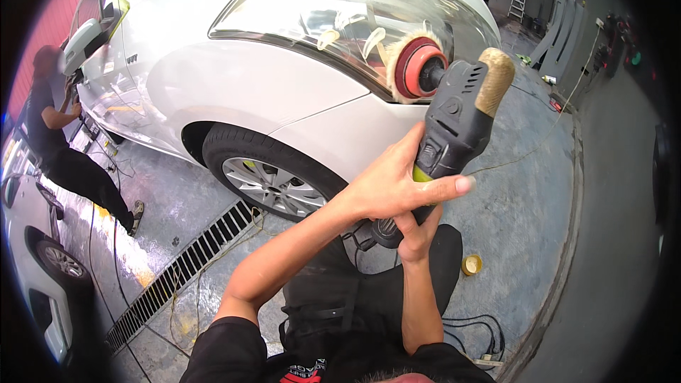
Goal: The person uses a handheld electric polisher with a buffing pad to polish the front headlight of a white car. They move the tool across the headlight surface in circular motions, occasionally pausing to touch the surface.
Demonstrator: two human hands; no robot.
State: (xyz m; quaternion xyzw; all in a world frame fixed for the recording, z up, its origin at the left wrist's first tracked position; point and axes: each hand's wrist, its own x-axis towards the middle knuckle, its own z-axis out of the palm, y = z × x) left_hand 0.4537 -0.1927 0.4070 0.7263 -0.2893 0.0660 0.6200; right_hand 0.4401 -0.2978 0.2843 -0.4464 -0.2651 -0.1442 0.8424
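I hold a black polishing machine (454, 124) with both hands. My left hand (394, 181) wraps the upper part of its grip, and my right hand (418, 230) clasps the lower end where the cord leaves. Its red backing plate with a woolly pad (411, 64) presses against the clear headlight (333, 18) of a white car (234, 85). A tan foam-covered side handle (495, 79) sticks out to the right of the machine's head.
The car's front wheel (266, 181) is just left of my arms. A floor drain grate (177, 276) runs diagonally at lower left. Another person (64, 156) works at the car's door. A small yellow lid (472, 264) and black cables (482, 333) lie on the concrete.
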